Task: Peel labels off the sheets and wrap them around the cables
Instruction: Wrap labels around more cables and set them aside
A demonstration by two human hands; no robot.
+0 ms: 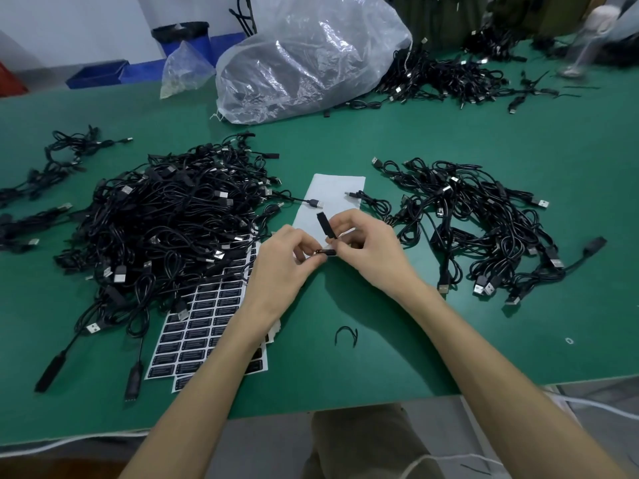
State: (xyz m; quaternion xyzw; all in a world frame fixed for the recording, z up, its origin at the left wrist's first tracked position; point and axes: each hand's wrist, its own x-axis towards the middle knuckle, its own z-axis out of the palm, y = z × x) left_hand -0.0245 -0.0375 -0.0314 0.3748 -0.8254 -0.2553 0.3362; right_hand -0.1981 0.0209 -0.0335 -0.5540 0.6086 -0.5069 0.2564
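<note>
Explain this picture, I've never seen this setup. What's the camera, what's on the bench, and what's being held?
There is no machine here. A person works with two bare hands, and the single picture comes from a wide-angle camera worn on their head, looking down.

On the green table mat lie a large heap of black USB cables at left and a smaller heap at right. White sheets of black rectangular labels lie partly under the left forearm, and a blank white sheet lies beyond the hands. A crumpled clear plastic bag sits further back.

The left hand and right hand pinch a small black label between their fingertips. The right hand also holds a black bar-shaped cable part that sticks up.
</note>
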